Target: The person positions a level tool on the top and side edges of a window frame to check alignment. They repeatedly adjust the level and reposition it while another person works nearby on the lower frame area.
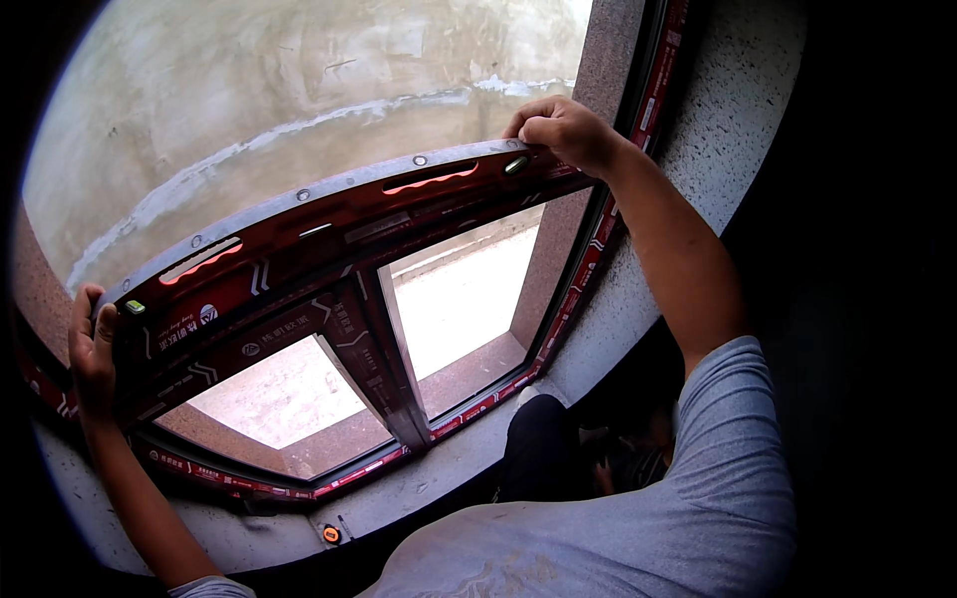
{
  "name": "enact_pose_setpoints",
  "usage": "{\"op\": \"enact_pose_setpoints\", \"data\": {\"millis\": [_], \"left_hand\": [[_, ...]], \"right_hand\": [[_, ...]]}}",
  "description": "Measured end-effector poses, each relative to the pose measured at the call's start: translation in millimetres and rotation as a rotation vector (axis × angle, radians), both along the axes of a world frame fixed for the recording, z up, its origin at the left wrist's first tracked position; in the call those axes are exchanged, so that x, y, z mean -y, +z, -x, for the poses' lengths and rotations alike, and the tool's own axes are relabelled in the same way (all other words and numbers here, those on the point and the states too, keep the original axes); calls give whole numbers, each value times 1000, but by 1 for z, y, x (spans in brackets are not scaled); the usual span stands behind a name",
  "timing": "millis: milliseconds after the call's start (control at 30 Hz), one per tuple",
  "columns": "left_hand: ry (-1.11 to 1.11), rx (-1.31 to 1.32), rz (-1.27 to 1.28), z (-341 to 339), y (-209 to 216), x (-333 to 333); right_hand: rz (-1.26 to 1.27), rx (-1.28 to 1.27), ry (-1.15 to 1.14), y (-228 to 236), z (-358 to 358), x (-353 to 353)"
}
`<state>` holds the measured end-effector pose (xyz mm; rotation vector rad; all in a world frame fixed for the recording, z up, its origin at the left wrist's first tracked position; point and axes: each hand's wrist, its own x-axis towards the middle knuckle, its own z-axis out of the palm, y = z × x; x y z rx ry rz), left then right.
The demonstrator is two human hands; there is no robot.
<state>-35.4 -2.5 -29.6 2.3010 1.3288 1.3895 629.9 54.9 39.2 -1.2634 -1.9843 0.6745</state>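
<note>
A long spirit level [344, 204] lies along the crossbar of a window frame [369, 344] covered in red printed film. Its upper edge is silver-grey, its body has long hand slots, and a green vial shows near each end. My left hand [92, 354] grips the left end, thumb on the near side. Around the right end, my right hand [563, 130] is closed with its fingers curled over the top edge. The far sides of both hands' fingers are hidden.
Below the crossbar are two glazed openings, split by an upright mullion [384, 369]. A small round orange-and-black object [331, 534] rests on the pale sill [399, 503]. Beyond stands a rough plastered wall [329, 90]. My dark-trousered knee [538, 448] is near the sill.
</note>
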Motion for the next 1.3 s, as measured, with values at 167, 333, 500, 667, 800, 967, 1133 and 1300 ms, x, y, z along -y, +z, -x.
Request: {"op": "enact_pose_setpoints", "data": {"millis": [167,333,500,667,800,967,1133,1300], "left_hand": [[-24,17,32,-3,1,1],[-5,22,0,-1,-1,-1],[3,28,-28,-1,-3,-2],[6,26,-26,2,-3,-4],[-10,7,-9,2,-1,-3],[-15,7,22,4,0,-2],[-46,25,30,2,-1,-3],[-36,23,13,3,-2,-3]], "right_hand": [[-42,-12,-1,0,1,4],[-5,6,6,2,1,5],[-26,12,19,2,-2,3],[-74,78,4,2,-1,4],[-74,76,37,2,-8,-2],[-51,76,32,3,-10,-3],[-40,43,48,4,-10,-3],[-63,3,66,-1,-13,-7]]}}
